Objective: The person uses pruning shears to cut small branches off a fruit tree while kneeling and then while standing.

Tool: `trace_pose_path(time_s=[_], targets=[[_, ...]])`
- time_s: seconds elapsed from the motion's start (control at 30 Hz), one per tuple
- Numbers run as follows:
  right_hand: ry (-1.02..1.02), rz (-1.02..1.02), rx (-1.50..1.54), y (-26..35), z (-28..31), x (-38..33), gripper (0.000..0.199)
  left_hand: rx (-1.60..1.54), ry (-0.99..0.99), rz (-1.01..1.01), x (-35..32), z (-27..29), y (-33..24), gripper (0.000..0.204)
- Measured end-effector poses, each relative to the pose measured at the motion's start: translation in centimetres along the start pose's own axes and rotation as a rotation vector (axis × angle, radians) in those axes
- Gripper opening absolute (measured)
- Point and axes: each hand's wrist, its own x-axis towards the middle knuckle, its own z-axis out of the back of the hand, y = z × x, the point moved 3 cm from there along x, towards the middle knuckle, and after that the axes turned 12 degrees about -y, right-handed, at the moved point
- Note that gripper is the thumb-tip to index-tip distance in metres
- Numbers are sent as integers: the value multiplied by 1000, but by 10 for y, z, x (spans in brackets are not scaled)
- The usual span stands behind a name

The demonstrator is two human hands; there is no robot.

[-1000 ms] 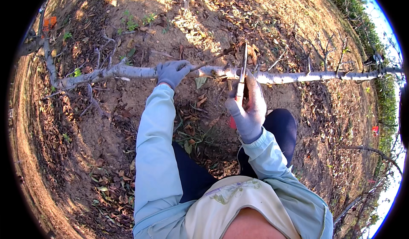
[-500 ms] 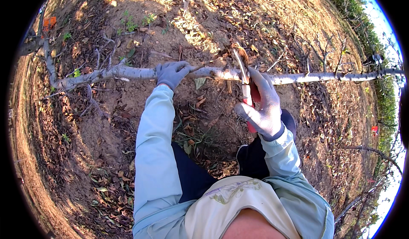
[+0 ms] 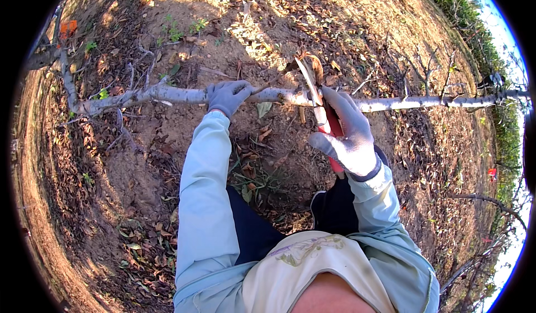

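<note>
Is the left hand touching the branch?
Touching. The head view shows the gloved left hand wrapped around the pale branch, fingers curled over it with no gap.

branch (image 3: pixel 178 95): pale rough bark | gloves (image 3: pixel 349 137): grey matt knit | saw handle (image 3: pixel 334 127): red glossy plastic

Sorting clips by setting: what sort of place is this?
Likely an orchard or farm plot outdoors: bare soil strewn with dry leaves, a low pale branch gripped by the gloved left hand, and a green hedge row along the edge.
</note>
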Motion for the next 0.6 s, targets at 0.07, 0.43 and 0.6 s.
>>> trace_pose_path(time_s=[0.07, 0.43, 0.6], targets=[[-9, 14, 0, -3, 1, 0, 79, -12, 3, 2, 0, 1, -1, 40], [-12, -93, 47, -8, 3, -1, 88, -18, 29, -8, 0, 1, -1, 41], [-36, -53, 17, -9, 4, -5, 86, -49, 20, 4, 0, -1, 1, 41]])
